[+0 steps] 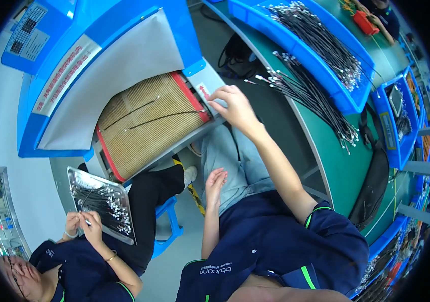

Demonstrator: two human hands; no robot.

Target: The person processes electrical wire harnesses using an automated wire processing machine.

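Observation:
Two thin black cables lie on the tan mesh belt [149,136] of a blue machine. The longer cable [162,118] ends in a small white connector at the belt's red right edge; the shorter cable [129,114] lies farther in. Just beyond that connector, over the metal frame, hovers my right hand [234,108], its thumb and forefinger bent and slightly apart. I see nothing between them. My left hand [215,185] is by my thigh, palm up with fingers loosely curled, and it holds nothing.
A blue hood with a pale curtain [124,65] covers the belt's far part. At left, a co-worker's hands [86,226] work over a metal tray [130,221] of cables. On the right, a green table [343,168] bears a cable pile [315,95] and a blue bin [255,17].

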